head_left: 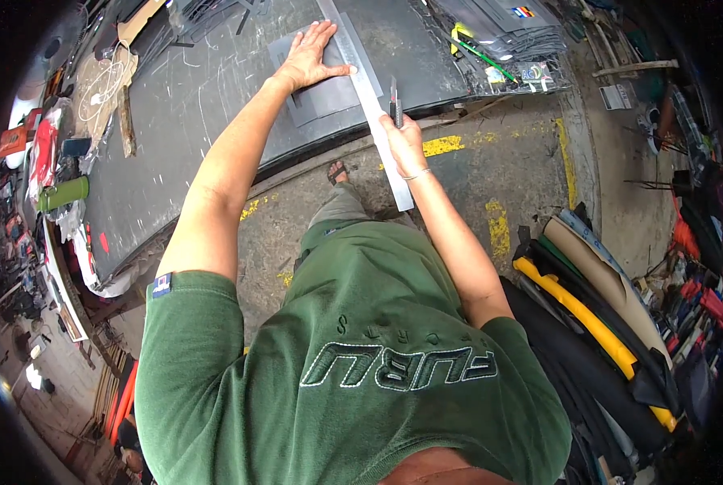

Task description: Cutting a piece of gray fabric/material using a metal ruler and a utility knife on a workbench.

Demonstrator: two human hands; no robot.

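Note:
My left hand (306, 65) lies flat with its fingers spread on a grey sheet (327, 103). Its thumb reaches across to a long metal ruler (365, 89), which lies over the sheet and sticks out past the table's near edge. Beside the ruler's overhanging part, my right hand (407, 147) is closed around a utility knife (395, 109), blade pointing away from me. Whether that hand also touches the ruler is hard to make out. Under the sheet is the dark, scratched top of a work table (183, 137).
Stacked dark sheets (515, 36), a green pencil (488, 62) and a yellow tool (458, 36) occupy the table's far right. A green cylinder (64, 194) and a coiled white cord (107, 89) are at the left. Rolls of material (588, 315) lie on the floor at right.

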